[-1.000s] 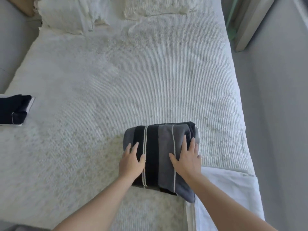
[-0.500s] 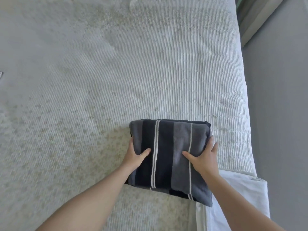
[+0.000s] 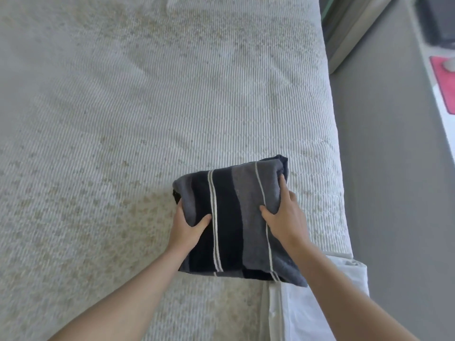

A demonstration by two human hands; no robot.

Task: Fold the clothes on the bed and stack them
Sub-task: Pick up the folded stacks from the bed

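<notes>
A folded garment [image 3: 234,217] in navy and grey bands with thin white stripes is held just above the white bedspread [image 3: 147,119], near the bed's right side. My left hand [image 3: 186,227] grips its left edge, thumb on top and fingers tucked underneath. My right hand [image 3: 285,217] grips the right edge the same way, thumb on top and fingers wrapped around the side. The garment's far left corner is tilted up off the bed.
A white sheet [image 3: 307,303] hangs at the bed's near right corner under my right forearm. Grey floor [image 3: 394,193] runs along the right of the bed. A grey panel [image 3: 352,33] leans at the top right, and a pink mat [image 3: 443,82] lies at the far right.
Both hands went from pressing flat on top of the folded garment to gripping its side edges. The garment has lifted slightly and the view has shifted forward and right.
</notes>
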